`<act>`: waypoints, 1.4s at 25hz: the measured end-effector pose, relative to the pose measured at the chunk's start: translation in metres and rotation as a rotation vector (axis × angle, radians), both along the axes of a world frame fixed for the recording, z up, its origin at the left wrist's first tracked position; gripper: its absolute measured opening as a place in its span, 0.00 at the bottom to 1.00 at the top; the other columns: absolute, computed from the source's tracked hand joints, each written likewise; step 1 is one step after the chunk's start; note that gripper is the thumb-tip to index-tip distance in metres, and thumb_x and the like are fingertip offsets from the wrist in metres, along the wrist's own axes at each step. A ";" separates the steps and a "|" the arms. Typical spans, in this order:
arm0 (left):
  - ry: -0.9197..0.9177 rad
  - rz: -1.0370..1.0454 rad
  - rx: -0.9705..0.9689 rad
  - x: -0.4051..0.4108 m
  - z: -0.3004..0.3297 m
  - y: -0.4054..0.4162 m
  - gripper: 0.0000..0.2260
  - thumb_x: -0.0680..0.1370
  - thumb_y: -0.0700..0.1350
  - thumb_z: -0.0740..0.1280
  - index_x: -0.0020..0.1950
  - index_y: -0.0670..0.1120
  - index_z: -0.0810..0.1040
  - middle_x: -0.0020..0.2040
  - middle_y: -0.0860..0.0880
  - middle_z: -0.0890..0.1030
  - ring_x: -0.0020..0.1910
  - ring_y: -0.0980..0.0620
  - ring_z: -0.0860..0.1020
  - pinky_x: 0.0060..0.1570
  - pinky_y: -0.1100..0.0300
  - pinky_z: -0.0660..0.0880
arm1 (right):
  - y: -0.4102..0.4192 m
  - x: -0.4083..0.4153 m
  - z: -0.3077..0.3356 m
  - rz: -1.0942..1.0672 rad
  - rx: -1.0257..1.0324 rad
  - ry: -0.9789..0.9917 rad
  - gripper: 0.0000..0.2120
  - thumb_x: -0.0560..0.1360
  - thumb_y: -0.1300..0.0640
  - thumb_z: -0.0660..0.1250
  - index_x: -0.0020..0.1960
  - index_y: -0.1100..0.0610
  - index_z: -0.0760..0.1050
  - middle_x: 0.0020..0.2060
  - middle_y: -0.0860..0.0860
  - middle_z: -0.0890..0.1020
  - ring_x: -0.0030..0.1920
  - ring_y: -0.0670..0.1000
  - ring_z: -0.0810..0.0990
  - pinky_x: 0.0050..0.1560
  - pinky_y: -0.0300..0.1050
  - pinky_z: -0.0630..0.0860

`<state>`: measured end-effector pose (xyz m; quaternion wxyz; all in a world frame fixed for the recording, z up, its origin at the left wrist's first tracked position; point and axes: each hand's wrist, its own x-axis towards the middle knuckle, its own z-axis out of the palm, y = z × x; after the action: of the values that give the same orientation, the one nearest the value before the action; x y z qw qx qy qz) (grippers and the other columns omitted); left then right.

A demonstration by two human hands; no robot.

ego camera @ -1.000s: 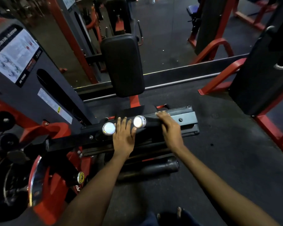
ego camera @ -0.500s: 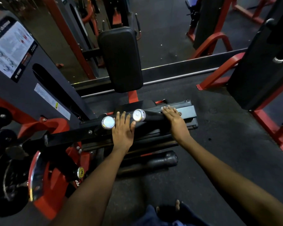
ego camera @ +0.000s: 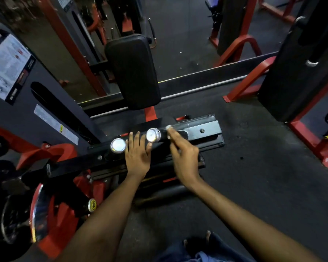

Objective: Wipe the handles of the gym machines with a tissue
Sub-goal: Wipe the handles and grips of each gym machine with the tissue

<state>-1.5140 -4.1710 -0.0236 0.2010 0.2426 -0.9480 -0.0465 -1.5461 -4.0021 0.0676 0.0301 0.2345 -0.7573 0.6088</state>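
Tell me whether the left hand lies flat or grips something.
Flat. The left hand rests with straight, spread fingers on the black bar, between the two chrome end caps, curled round nothing.

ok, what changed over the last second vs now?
The right hand slid back along the right handle, from the grey bracket toward the chrome cap. A white bit, probably the tissue, now shows at its fingers; its grip is blurred. The left hand stayed flat between the two caps. The machine did not move; the view only shifted a little.
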 end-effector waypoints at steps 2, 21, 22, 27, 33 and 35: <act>-0.003 0.008 0.009 -0.004 0.000 -0.003 0.23 0.82 0.53 0.52 0.66 0.40 0.74 0.68 0.40 0.74 0.71 0.38 0.67 0.70 0.49 0.55 | 0.005 -0.001 -0.016 0.088 0.025 0.217 0.26 0.71 0.76 0.63 0.68 0.64 0.69 0.66 0.54 0.73 0.67 0.46 0.70 0.70 0.44 0.65; -0.004 0.009 0.004 -0.004 0.002 0.000 0.24 0.82 0.53 0.51 0.68 0.39 0.73 0.69 0.38 0.72 0.72 0.39 0.66 0.70 0.46 0.58 | -0.002 0.003 -0.024 0.007 -0.050 0.192 0.26 0.71 0.77 0.60 0.68 0.65 0.69 0.66 0.55 0.73 0.68 0.47 0.69 0.71 0.47 0.62; -0.007 0.014 0.008 -0.004 0.001 0.001 0.24 0.82 0.53 0.51 0.67 0.39 0.73 0.69 0.38 0.73 0.72 0.39 0.66 0.70 0.45 0.59 | 0.005 -0.012 -0.034 -0.042 -0.004 0.119 0.27 0.70 0.77 0.60 0.67 0.63 0.70 0.65 0.53 0.74 0.67 0.47 0.70 0.71 0.47 0.63; -0.004 0.023 -0.017 -0.003 0.001 0.001 0.23 0.81 0.52 0.52 0.66 0.39 0.74 0.68 0.39 0.74 0.71 0.39 0.67 0.70 0.47 0.59 | -0.003 -0.046 0.014 0.021 0.116 -0.066 0.21 0.68 0.74 0.59 0.56 0.63 0.80 0.53 0.55 0.83 0.56 0.49 0.79 0.62 0.33 0.68; -0.001 0.015 -0.031 -0.003 -0.001 0.000 0.22 0.82 0.52 0.53 0.64 0.40 0.76 0.67 0.40 0.75 0.71 0.40 0.67 0.69 0.47 0.59 | 0.021 -0.078 -0.013 0.144 0.206 -0.049 0.23 0.68 0.76 0.58 0.59 0.62 0.79 0.55 0.55 0.82 0.59 0.52 0.78 0.64 0.31 0.66; -0.005 0.017 -0.022 -0.003 0.001 -0.001 0.22 0.82 0.52 0.52 0.65 0.40 0.75 0.67 0.40 0.74 0.71 0.40 0.66 0.69 0.47 0.59 | 0.019 -0.063 -0.012 0.052 0.209 -0.066 0.24 0.69 0.77 0.59 0.61 0.63 0.77 0.57 0.56 0.81 0.61 0.50 0.77 0.66 0.32 0.65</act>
<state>-1.5169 -4.1718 -0.0229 0.2015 0.2486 -0.9468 -0.0336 -1.6088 -3.9826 0.0560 -0.0351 0.2356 -0.8108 0.5347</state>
